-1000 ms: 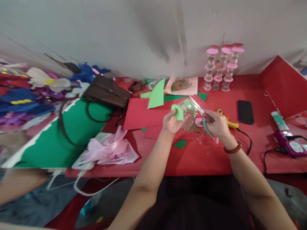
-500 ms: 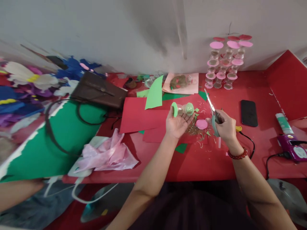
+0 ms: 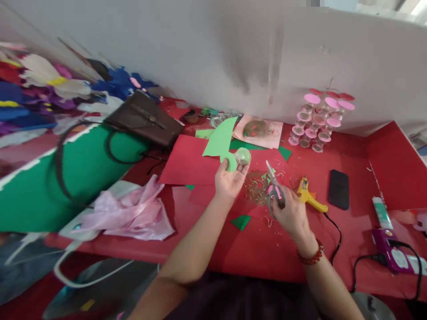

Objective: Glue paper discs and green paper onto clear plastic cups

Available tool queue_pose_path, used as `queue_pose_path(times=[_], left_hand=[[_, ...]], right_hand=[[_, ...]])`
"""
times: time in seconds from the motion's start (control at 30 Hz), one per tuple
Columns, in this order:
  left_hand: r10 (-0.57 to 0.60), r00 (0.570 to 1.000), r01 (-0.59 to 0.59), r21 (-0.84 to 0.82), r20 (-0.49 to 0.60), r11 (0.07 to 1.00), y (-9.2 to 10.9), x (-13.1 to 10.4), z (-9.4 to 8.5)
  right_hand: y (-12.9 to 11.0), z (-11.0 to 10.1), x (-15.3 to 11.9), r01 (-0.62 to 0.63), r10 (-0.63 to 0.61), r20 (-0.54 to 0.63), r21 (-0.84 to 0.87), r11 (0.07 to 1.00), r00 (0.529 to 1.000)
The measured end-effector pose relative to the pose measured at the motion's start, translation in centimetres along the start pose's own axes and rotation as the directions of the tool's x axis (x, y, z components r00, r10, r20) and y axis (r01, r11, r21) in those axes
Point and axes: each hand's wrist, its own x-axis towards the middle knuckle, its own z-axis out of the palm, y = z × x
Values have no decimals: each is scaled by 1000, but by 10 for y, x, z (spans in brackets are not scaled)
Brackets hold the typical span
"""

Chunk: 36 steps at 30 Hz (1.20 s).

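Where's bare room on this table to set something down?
On the red table, the front strip between the forearms, below the nearest dark green scrap, looks mostly bare; so does the gap between phone and red panel. Crowded: around the scissors, with clippings, and leftward, with pink bag and brown bag.

Plain grey wall (image 3: 160, 58) fills the upper background, matte, with a broad dark smudge (image 3: 247, 49) running down its middle and a thin pale vertical streak beside it. Red-topped table (image 3: 263, 249) set along the wall, surface smooth, front edge slightly curved by the lens. Upright red panel (image 3: 393, 169) angled at the table's right end, pale along its edges. Top right corner: bright whitish opening (image 3: 400, 9) above the wall's edge, details unclear, partly pixelated. Lighting soft, dim below the table; floor hard to make out.
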Motion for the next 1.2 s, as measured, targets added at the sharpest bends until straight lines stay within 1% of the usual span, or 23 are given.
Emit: queue_pose_path(times=[0.07, 0.1, 0.17, 0.23, 0.3, 0.4, 0.47, 0.53, 0.6, 0.7, 0.77, 0.83, 0.87, 0.9, 0.93, 0.97, 1.0, 1.07, 1.1, 1.13, 1.17, 1.2], left_hand=[[117, 993, -117, 39, -6, 992, 3, -3, 5], [164, 986, -165, 61, 13, 984, 4, -5, 7], [205, 976, -212, 106, 75, 971, 4, -11, 12], [178, 977, -195, 155, 121, 968, 1, -14, 14], [130, 981, -158, 206, 141, 966, -3, -15, 13], [101, 983, -138, 262, 152, 955, -10, -13, 9], [65, 984, -110, 279, 167, 954, -13, -13, 9], [35, 977, -95, 283, 212, 954, -14, -14, 11], [20, 974, -85, 283, 224, 955, -14, -18, 14], [20, 977, -75, 256, 214, 964, -12, -24, 20], [0, 983, -41, 226, 182, 973, -11, -28, 26], [-82, 991, 59, 201, 109, 978, -10, -32, 33], [-147, 987, 133, 191, 60, 972, -10, -34, 38], [-222, 974, 212, 184, 39, 960, -10, -35, 42], [-279, 960, 271, 174, 23, 947, -10, -37, 47], [-320, 947, 315, 167, 9, 934, -9, -38, 52], [-357, 934, 352, 166, -4, 921, -9, -39, 55], [-429, 903, 427, 172, -26, 888, -8, -38, 59], [-454, 891, 450, 179, -17, 875, -8, -37, 59], [-474, 881, 466, 191, -5, 864, -8, -36, 58], [-471, 882, 459, 199, 16, 866, -8, -34, 56], [-448, 893, 433, 197, 34, 879, -9, -33, 53]], right_hand=[[-12, 1, -5, 5, 5, 138, -76, 997, 990], [-18, 0, -7, 13, 10, 206, -111, 994, 978], [-28, -1, -9, 23, 31, 300, -176, 984, 953], [-33, -3, -8, 24, 59, 360, -221, 975, 931], [-35, -3, -5, 1, 98, 396, -243, 970, 913], [-34, 0, -3, -48, 146, 409, -239, 970, 901], [-33, 3, -3, -52, 135, 381, -221, 974, 914], [-32, 6, -4, -21, 86, 334, -194, 981, 939], [-33, 7, -5, 24, 38, 315, -190, 982, 948], [-40, 9, -7, 97, -9, 326, -257, 962, 945], [-47, 11, -10, 136, -29, 314, -325, 936, 949], [-55, 13, -13, 155, -46, 287, -368, 917, 957], [-57, 12, -14, 153, -49, 275, -370, 916, 960], [-59, 10, -14, 153, -57, 267, -354, 923, 962], [-59, 8, -13, 133, -52, 251, -320, 938, 967], [-57, 4, -10, 86, -25, 217, -275, 958, 976], [-53, 0, -6, 39, -2, 166, -222, 974, 986], [-38, -7, 9, -20, 40, 118, -165, 986, 992], [-29, -8, 18, -52, 53, 28, -61, 997, 998], [-19, -6, 27, -63, 63, -16, -7, 998, 998], [-9, -3, 36, -66, 69, -62, 55, 996, 996], [1, 2, 44, -36, 71, -159, 213, 976, 985]])
